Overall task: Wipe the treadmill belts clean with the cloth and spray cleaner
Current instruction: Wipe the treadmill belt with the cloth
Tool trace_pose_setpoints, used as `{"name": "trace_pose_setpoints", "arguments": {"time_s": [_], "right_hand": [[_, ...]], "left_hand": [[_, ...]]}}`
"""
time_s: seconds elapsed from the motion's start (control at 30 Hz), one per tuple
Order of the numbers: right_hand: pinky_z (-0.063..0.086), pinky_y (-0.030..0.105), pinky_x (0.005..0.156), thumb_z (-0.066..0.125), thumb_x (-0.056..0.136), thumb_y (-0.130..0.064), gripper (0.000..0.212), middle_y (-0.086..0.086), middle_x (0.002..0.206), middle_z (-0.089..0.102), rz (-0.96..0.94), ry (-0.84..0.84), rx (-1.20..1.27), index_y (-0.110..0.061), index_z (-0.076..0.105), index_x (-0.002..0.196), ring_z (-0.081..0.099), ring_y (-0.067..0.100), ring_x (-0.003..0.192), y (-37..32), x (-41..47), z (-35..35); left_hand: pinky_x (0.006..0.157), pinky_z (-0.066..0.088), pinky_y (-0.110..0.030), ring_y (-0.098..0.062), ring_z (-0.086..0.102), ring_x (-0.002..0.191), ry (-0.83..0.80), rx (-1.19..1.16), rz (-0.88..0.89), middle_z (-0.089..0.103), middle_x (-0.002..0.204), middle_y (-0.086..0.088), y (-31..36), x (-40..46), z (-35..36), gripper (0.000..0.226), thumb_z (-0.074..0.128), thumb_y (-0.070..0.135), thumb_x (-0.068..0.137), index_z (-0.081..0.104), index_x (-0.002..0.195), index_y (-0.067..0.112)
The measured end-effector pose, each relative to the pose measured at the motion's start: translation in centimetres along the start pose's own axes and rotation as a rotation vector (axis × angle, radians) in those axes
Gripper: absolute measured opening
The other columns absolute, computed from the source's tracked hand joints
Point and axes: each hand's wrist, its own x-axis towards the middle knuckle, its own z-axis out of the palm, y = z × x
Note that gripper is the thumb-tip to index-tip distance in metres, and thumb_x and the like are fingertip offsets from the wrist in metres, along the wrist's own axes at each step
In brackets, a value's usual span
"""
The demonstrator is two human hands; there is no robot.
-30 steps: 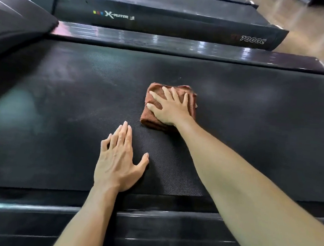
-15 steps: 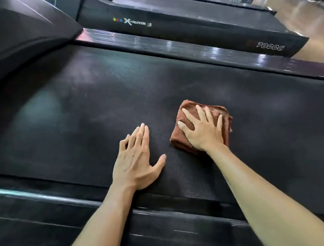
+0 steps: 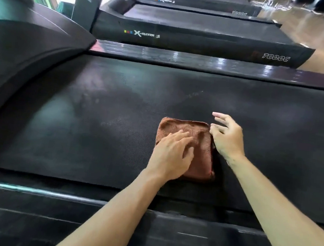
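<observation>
Two hands over one cloth [image 3: 198, 145] | cloth: brown, folded square, flat on belt [image 3: 97, 136] near its front edge | left hand [image 3: 171, 154]: fingers loosely spread, resting on cloth's left half | right hand [image 3: 226, 138]: fingers apart, relaxed, at cloth's right edge; whether it touches cannot be told | more treadmills [image 3: 185, 30] behind

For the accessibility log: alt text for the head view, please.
A folded brown cloth lies on a black treadmill belt; the left hand rests on it with fingers spread, the right hand open at its right edge. More treadmills stand behind.
</observation>
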Motion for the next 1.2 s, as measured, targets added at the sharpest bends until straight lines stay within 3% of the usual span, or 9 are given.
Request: {"name": "trace_pose_setpoints", "arguments": {"time_s": [0.07,0.13,0.3,0.4,0.53,0.67,0.87,0.97,1.2], "right_hand": [[0.055,0.022,0.095,0.063,0.093,-0.002,0.04,-0.007,0.126,0.068,-0.029,-0.019,-0.045,-0.031,0.07,0.12,0.068,0.008,0.111,0.4,-0.1,0.1],[0.052,0.02,0.097,0.065,0.093,-0.002,0.038,-0.007,0.125,0.068,-0.055,-0.054,-0.056,-0.029,0.071,0.119,0.064,0.008,0.115,0.7,-0.4,0.8],[0.035,0.003,0.102,0.065,0.09,0.002,0.037,-0.004,0.123,0.065,-0.29,-0.173,-0.205,-0.019,0.072,0.12,0.057,0.007,0.117,-0.1,-2.2,5.2],[0.04,0.028,0.115,0.065,0.092,-0.001,0.039,-0.001,0.137,0.062,-0.361,-0.363,-0.224,-0.021,0.07,0.125,0.056,0.015,0.129,-1.7,-3.2,8.6],[0.011,0.047,0.13,0.064,0.098,-0.017,0.044,-0.002,0.159,0.046,-0.428,-0.541,-0.412,-0.025,0.06,0.141,0.032,0.015,0.153,-2.3,-4.3,11.7],[-0.006,0.041,0.13,0.047,0.106,-0.035,0.051,-0.008,0.171,0.022,-0.449,-0.539,-0.586,-0.034,0.041,0.156,0.008,0.008,0.159,-1.3,-4.9,13.2],[-0.002,0.038,0.13,0.021,0.095,-0.057,0.063,-0.017,0.169,0.021,-0.462,-0.493,-0.646,-0.044,0.036,0.154,0.005,-0.001,0.157,-0.8,-5.0,13.4],[0.0,0.039,0.13,0.019,0.094,-0.06,0.064,-0.018,0.169,0.022,-0.464,-0.494,-0.639,-0.045,0.035,0.154,0.006,-0.002,0.156,-0.7,-4.9,13.4],[0.002,0.041,0.13,0.026,0.098,-0.054,0.058,-0.013,0.168,0.027,-0.473,-0.48,-0.639,-0.041,0.041,0.152,0.012,0.002,0.157,-1.0,-5.2,13.6]], "left_hand": [[0.127,0.013,-0.036,-0.011,0.015,0.156,-0.15,0.119,0.004,0.025,0.168,0.005,-0.5,1.9,0.8,0.057,0.042,0.049,0.105,0.037,0.158,0.028],[0.128,0.007,-0.039,-0.008,0.002,0.157,-0.207,0.239,-0.016,0.01,0.171,0.009,-3.0,2.8,0.6,0.066,0.035,0.059,0.103,0.022,0.162,0.033],[0.128,-0.004,-0.039,-0.01,-0.01,0.157,-0.137,0.37,-0.229,-0.004,0.171,0.007,-8.6,-0.7,-2.7,0.074,0.02,0.066,0.098,0.006,0.164,0.034],[0.128,-0.005,-0.037,-0.008,-0.013,0.156,-0.09,0.41,-0.343,-0.007,0.17,0.009,-9.5,-6.7,-5.3,0.082,0.008,0.068,0.091,0.003,0.164,0.032],[0.127,-0.005,-0.034,-0.005,-0.014,0.155,-0.115,0.439,-0.422,-0.008,0.17,0.012,-12.1,-8.9,-7.9,0.083,0.007,0.07,0.09,0.003,0.164,0.033],[0.128,-0.002,-0.038,-0.008,-0.01,0.156,-0.111,0.436,-0.489,-0.004,0.171,0.009,-17.1,-3.9,-9.2,0.075,0.018,0.066,0.099,0.004,0.164,0.031],[0.128,-0.001,-0.038,-0.011,-0.004,0.157,-0.111,0.44,-0.531,-0.001,0.172,0.008,-24.1,3.0,-12.0,0.073,0.023,0.065,0.101,0.007,0.164,0.03],[0.128,-0.003,-0.038,-0.012,-0.005,0.157,-0.114,0.47,-0.576,-0.002,0.172,0.007,-26.0,3.9,-12.9,0.071,0.022,0.065,0.102,0.007,0.163,0.033],[0.127,-0.006,-0.04,-0.014,-0.01,0.157,-0.073,0.429,-0.555,-0.005,0.172,0.004,-19.9,-2.3,-11.0,0.073,0.017,0.062,0.099,0.007,0.164,0.03]]}}
